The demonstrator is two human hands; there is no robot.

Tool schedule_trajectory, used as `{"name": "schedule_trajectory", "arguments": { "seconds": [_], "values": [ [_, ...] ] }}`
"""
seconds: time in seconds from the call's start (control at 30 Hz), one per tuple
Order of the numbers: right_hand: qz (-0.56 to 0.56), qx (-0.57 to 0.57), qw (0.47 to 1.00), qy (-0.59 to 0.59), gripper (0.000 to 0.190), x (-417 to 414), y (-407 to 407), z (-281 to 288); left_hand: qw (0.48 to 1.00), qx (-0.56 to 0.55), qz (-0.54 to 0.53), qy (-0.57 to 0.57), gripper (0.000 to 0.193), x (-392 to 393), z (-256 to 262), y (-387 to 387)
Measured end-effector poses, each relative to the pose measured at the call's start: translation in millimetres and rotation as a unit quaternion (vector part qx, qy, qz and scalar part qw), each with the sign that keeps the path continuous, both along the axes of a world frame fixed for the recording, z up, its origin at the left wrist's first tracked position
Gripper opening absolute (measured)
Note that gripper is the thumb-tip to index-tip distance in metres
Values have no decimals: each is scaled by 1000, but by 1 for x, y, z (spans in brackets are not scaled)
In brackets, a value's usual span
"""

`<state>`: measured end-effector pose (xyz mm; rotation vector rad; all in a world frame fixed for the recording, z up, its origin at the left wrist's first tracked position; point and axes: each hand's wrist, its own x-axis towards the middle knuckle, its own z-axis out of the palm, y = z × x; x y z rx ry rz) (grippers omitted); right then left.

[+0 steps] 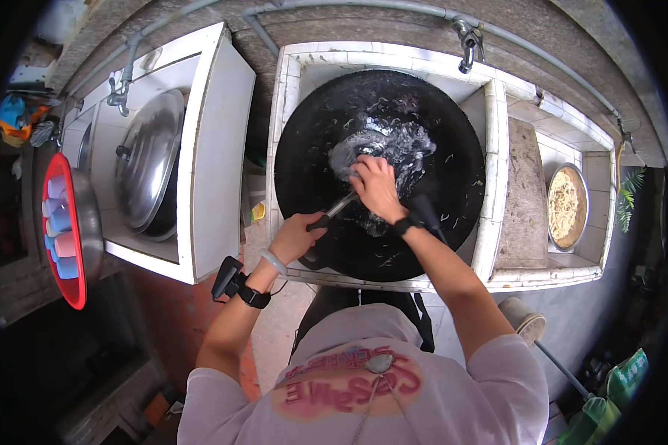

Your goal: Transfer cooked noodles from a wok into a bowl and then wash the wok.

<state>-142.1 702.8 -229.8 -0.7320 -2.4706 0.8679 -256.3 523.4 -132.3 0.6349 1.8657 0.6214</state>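
A large black wok [312,133] sits in a white-tiled basin, with water and small pale scraps inside. My left hand [296,236] grips the dark handle of a metal utensil [340,204], whose far end lies under my right hand and the water. My right hand [376,186] is over the wok's middle, fingers bent down at the churned, foamy water. Whether its fingers hold anything cannot be seen. A pale bangle and a dark strap are on my left wrist, and another dark strap is on my right wrist.
A metal tap [468,47] juts over the basin's back edge. At right are a stained board [520,194] and a metal bowl of pale food pieces [568,207]. At left stand a lidded pan [150,161] and a red basket [77,286] of cups.
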Motion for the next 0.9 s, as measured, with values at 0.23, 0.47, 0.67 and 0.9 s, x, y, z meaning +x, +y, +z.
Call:
{"name": "schedule_trajectory", "arguments": {
  "seconds": [0.23, 0.47, 0.67, 0.9],
  "values": [
    [-100, 22, 974, -201, 13, 20, 59, -74, 998, -17, 1, -55, 41, -7, -3, 1],
    [-61, 63, 996, -5, 8, -7, 3, -17, 998, -19, -2, -64, 42, -8, -1, 1],
    [-133, 67, 985, -82, 9, 12, 38, -49, 994, -64, 23, -86, 43, -15, -9, 3],
    [-109, 37, 985, -130, 5, 57, 43, -54, 991, -56, 34, -117, 42, -15, 9, 16]
  ]
}}
